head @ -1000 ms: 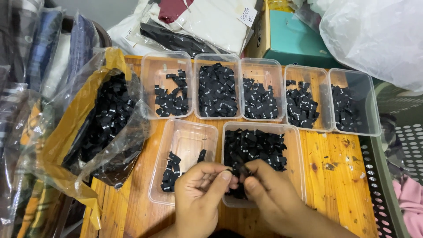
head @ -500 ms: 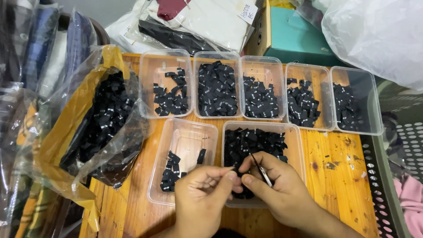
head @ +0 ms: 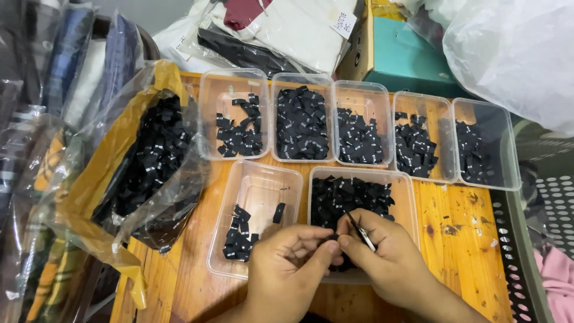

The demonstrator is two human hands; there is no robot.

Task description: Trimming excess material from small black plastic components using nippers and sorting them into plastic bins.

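from the head camera, both hands sit low in the middle, knuckles up, wrists coming in from the bottom edge. the left hand (head: 287, 269) is curled, its thumb and forefinger pinched onto a small black woven label (head: 332, 239) right where the two hands meet. the right hand (head: 382, 257) angles in from the right, its fingers (head: 353, 222) clamped around a thin pair of metal snips (head: 360, 232), with the thumb also touching the label. the snips' long axis runs diagonally, the tip up and to the left, the other end down to the right across the hand. the label is mostly hidden by fingertips, so its own direction can't be told. it sits above the near rim of the clear plastic tub heaped with black labels (head: 406, 197). just left is a clear plastic tub with only a few black labels (head: 263, 185). behind them five clear tubs (head: 359, 96) stand in a row on the orange wooden bench (head: 460, 251). far left, a clear and yellow plastic bag of black labels (head: 149, 155) lies open.
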